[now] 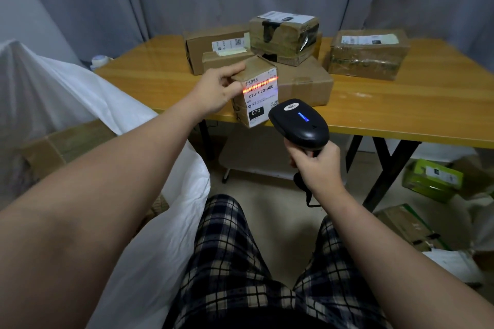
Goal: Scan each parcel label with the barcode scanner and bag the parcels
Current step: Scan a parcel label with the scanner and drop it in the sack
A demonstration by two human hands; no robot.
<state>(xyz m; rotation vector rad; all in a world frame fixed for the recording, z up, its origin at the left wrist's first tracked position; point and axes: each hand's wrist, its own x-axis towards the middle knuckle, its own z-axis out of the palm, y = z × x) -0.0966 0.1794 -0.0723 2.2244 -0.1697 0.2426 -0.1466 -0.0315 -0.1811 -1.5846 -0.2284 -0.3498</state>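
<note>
While left hand (pixel 217 89) pinches small box (pixel 258 96) by top corner at table (pixel 401 107) front edge, right hand (pixel 316 165) clenches scanner (pixel 299 125); red beam crosses label (pixel 260 100). Box looks light, stiff; grip cardboard sides.

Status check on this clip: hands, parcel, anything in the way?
Left hand holding small parcel upright at table edge. Right hand gripping scanner, red line across the label barcode. Nothing blocking; white bag open at left.
</note>
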